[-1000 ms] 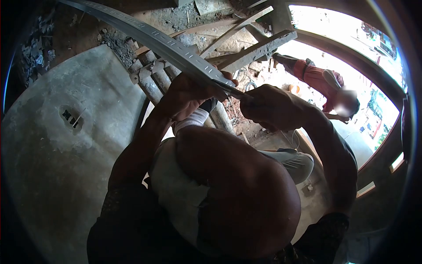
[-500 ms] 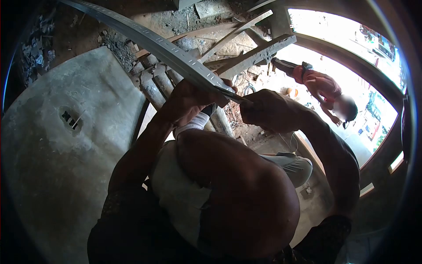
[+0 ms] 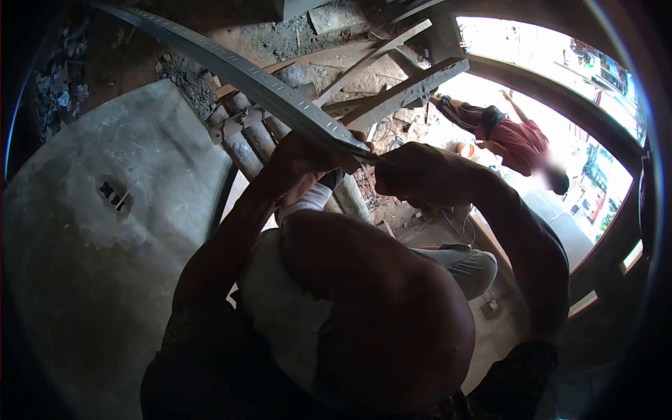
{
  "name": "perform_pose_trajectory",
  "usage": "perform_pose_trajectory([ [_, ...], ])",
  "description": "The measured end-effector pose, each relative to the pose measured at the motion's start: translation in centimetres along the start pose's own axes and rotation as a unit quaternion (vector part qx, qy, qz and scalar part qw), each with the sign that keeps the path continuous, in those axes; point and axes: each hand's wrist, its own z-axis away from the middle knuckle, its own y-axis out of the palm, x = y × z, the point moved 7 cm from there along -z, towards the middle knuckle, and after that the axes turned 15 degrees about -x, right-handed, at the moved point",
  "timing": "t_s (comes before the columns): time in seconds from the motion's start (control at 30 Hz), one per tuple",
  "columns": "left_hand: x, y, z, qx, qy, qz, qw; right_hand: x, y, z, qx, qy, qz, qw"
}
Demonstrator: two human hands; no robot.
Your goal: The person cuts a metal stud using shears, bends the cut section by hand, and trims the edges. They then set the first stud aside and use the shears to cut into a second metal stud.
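Pinching the slotted metal channel (image 3: 280,100) with our left hand (image 3: 299,162) and closing our right hand (image 3: 423,171) around a narrow tool (image 3: 367,157), we could cut our fingers if it slips.

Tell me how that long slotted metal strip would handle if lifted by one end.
The metal strip looks thin, so it's probably light for its length. Its ridged shape likely adds stiffness, though something this long may sway at the far end.

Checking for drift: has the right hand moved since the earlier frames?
Yes, the right hand moved slightly left in view against the beam, nearer the left hand.
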Motion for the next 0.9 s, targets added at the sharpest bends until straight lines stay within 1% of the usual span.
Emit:
perform_pose_trajectory([
  [0.13,-0.1,0.3,0.1,0.01,-0.005,0.002,1.0,0.1,-0.2,0.2,-0.008,0.011,0.032,0.999],
  [0.27,0.1,0.6,-0.1,0.014,0.008,-0.013,1.0,-0.9,-0.1,-0.3,0.006,-0.016,-0.005,1.0],
  [0.33,-0.2,0.7,-0.3,-0.026,0.006,0.03,0.999,-0.5,0.0,-0.1,0.007,-0.011,-0.009,1.0],
  [0.37,-0.1,0.8,-0.3,-0.024,0.008,0.03,0.999,-1.4,-0.2,-0.2,0.004,-0.011,-0.008,1.0],
  [0.4,-0.1,0.7,-0.5,-0.033,0.008,0.027,0.999,-0.9,-0.8,-0.1,-0.029,-0.17,0.058,0.983],
  [0.43,-0.1,0.7,-0.8,-0.044,0.008,0.026,0.999,-0.3,-1.3,0.9,-0.059,-0.321,0.124,0.937],
  [0.47,-0.1,0.8,-0.8,-0.042,0.008,0.027,0.999,-0.2,-1.7,2.2,-0.059,-0.319,0.125,0.937],
  [0.5,-0.2,0.9,-0.8,-0.039,0.006,0.011,0.999,-0.9,-2.6,3.2,-0.086,-0.219,0.157,0.959],
  [0.53,-0.4,1.0,-1.0,-0.036,0.006,-0.006,0.999,-2.1,-3.4,4.1,-0.113,-0.118,0.187,0.969],
  [0.57,-0.3,0.8,-1.2,-0.031,0.009,-0.011,0.999,-2.4,-4.1,5.0,-0.169,-0.129,0.199,0.957],
  [0.6,-0.3,0.8,-1.2,-0.029,0.01,-0.013,0.999,-2.6,-3.4,5.5,-0.171,-0.129,0.198,0.957],
  [0.63,-0.3,0.7,-1.2,-0.04,0.015,-0.012,0.999,-2.2,-3.8,6.1,-0.278,-0.143,0.195,0.93],
  [0.67,-0.4,0.7,-1.3,-0.049,0.019,-0.012,0.999,-2.0,-4.2,6.6,-0.384,-0.154,0.189,0.891],
  [0.7,-0.4,0.9,-1.3,-0.044,0.017,-0.015,0.999,-1.7,-3.6,6.6,-0.468,-0.197,0.251,0.824],
  [0.73,-0.5,0.9,-1.3,-0.045,0.016,-0.019,0.999,-1.9,-3.0,5.9,-0.472,-0.194,0.248,0.823],
  [0.8,-0.6,0.9,-1.4,-0.048,0.017,-0.023,0.998,-0.8,-1.8,5.2,-0.511,-0.253,0.331,0.752],
  [0.83,-0.6,1.0,-1.4,-0.046,0.023,-0.038,0.998,-0.5,-1.4,4.7,-0.525,-0.258,0.326,0.742],
  [0.87,-0.7,1.0,-1.3,-0.044,0.029,-0.053,0.997,-0.2,-1.1,4.2,-0.524,-0.26,0.324,0.744],
  [0.9,-0.7,0.9,-1.1,-0.047,0.028,-0.053,0.997,0.4,-0.9,3.9,-0.532,-0.272,0.344,0.725],
])
